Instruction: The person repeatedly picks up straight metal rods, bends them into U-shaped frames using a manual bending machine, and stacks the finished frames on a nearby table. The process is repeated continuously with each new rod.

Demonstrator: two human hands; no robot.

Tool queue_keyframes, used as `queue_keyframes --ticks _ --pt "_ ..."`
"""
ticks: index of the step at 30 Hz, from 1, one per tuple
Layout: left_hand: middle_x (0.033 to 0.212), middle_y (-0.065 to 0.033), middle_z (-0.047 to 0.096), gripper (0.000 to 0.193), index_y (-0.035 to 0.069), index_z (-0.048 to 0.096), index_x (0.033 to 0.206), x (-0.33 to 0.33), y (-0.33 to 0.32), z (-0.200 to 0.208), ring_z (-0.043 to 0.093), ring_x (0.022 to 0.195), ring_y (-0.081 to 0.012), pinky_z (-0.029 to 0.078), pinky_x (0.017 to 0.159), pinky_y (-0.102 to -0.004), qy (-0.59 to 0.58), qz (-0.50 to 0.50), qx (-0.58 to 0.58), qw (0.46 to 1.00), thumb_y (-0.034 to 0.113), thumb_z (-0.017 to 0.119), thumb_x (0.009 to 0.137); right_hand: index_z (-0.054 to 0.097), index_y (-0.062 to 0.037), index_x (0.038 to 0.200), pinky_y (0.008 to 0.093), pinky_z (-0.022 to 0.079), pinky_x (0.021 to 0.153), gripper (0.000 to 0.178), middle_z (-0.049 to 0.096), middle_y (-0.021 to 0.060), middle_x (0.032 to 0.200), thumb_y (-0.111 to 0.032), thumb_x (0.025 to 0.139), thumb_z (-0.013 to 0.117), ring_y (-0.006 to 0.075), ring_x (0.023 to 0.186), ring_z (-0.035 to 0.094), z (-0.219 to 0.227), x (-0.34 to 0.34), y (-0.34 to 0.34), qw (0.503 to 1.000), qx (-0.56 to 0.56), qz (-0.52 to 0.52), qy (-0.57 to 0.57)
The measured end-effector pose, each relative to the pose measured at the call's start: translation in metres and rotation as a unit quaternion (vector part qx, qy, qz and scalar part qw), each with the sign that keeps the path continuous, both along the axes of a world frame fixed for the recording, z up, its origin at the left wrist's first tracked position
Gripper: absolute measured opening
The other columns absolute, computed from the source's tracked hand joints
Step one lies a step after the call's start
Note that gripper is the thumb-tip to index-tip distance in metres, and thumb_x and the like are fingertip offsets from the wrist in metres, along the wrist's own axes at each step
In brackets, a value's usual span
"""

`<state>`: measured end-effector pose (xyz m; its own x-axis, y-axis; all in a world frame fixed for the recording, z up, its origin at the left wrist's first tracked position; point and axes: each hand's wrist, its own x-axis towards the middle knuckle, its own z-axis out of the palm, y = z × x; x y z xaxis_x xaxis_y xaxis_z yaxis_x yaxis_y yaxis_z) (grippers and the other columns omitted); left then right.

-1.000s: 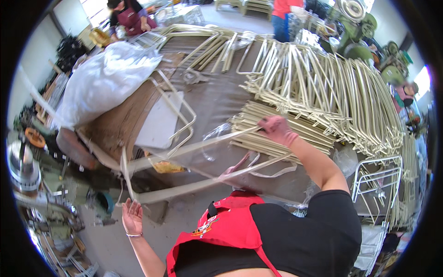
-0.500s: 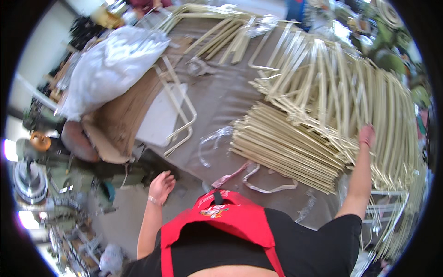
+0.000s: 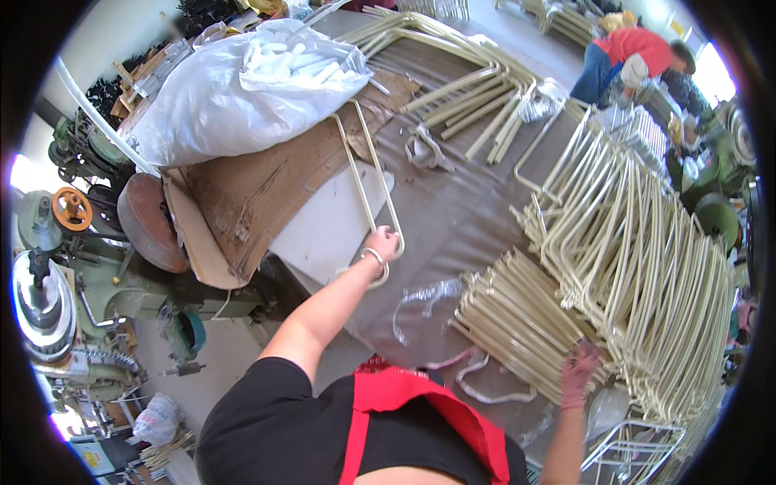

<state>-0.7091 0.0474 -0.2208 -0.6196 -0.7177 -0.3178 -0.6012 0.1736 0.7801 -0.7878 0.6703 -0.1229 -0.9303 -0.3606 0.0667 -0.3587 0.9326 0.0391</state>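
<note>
My left hand (image 3: 382, 241), with a bracelet at the wrist, is closed around the near end of a bent cream metal tube frame (image 3: 361, 166). The frame lies over a white board (image 3: 331, 218) and a cardboard sheet. My right hand (image 3: 580, 368), in what looks like a pinkish glove, is at the right end of a stack of straight cream tubes (image 3: 517, 319). Its fingers are blurred, and whether they grip a tube is unclear. Right beside it lies a large heap of bent cream tube frames (image 3: 638, 283).
A big white plastic sack (image 3: 242, 97) of white pieces sits on cardboard (image 3: 267, 170) at the left. Green machines (image 3: 105, 275) stand beyond the table's left edge. More tubes (image 3: 477, 89) lie at the back. Another person in red (image 3: 638, 56) bends over at the far right.
My left hand has reached forward from beside the table and taken hold of the bent frame. My right hand has drawn back from the heap to the straight tubes. The view has shifted.
</note>
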Motion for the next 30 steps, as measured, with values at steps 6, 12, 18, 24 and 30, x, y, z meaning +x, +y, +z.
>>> queue_keyframes --ticks 6,12,18,24,30 --pt "0.128 -0.0297 0.054 0.047 -0.001 0.039 0.129 -0.097 -0.001 -0.012 0.056 0.12 -0.0409 0.047 0.103 -0.0443 -0.119 0.068 0.119 0.983 0.018 0.059 0.091 0.05 -0.0116 0.134 0.0542 0.028 0.112 0.061 0.04 0.0255 0.139 -0.029 0.08 0.07 0.0439 0.13 0.037 -0.058 0.091 -0.069 0.969 0.002 -0.147 -0.2" --pt "0.067 -0.0039 0.047 0.016 0.009 0.04 0.099 -0.103 0.008 0.012 0.047 0.049 -0.0155 0.038 0.043 -0.0324 0.166 0.138 0.208 0.954 0.022 0.05 0.099 0.044 -0.0132 0.138 0.0505 0.031 0.11 0.073 0.039 0.024 0.14 -0.034 0.076 0.075 0.0408 0.13 0.038 -0.086 0.071 -0.06 0.96 0.069 -0.16 -0.22" --pt "0.059 0.0053 0.034 0.016 0.011 0.042 0.095 -0.028 0.038 0.19 0.031 0.044 -0.0059 0.025 0.04 -0.0245 0.21 0.012 0.334 0.919 0.024 0.046 0.103 0.05 -0.0127 0.128 0.0512 0.033 0.107 0.068 0.043 0.0227 0.134 -0.036 0.072 0.08 0.04 0.126 0.04 -0.093 0.056 -0.043 0.974 0.012 -0.068 -0.216" --pt "0.063 -0.003 0.052 0.02 0.007 0.049 0.099 0.057 0.099 0.222 0.05 0.049 -0.017 0.039 0.047 -0.0327 0.119 -0.139 0.069 0.981 0.026 0.05 0.101 0.054 -0.0113 0.119 0.0515 0.037 0.101 0.063 0.045 0.0203 0.125 -0.038 0.069 0.08 0.0382 0.122 0.042 -0.097 0.06 -0.021 0.988 0.014 0.038 -0.152" --pt "0.06 -0.0104 0.048 0.023 0.003 0.051 0.095 0.157 0.151 0.261 0.049 0.052 -0.02 0.04 0.052 -0.0369 0.024 -0.128 -0.171 0.977 0.025 0.052 0.099 0.058 -0.0104 0.109 0.0485 0.041 0.092 0.045 0.053 0.0172 0.114 -0.037 0.077 0.074 0.0338 0.11 0.051 -0.121 0.073 0.008 0.988 0.01 0.102 -0.113"
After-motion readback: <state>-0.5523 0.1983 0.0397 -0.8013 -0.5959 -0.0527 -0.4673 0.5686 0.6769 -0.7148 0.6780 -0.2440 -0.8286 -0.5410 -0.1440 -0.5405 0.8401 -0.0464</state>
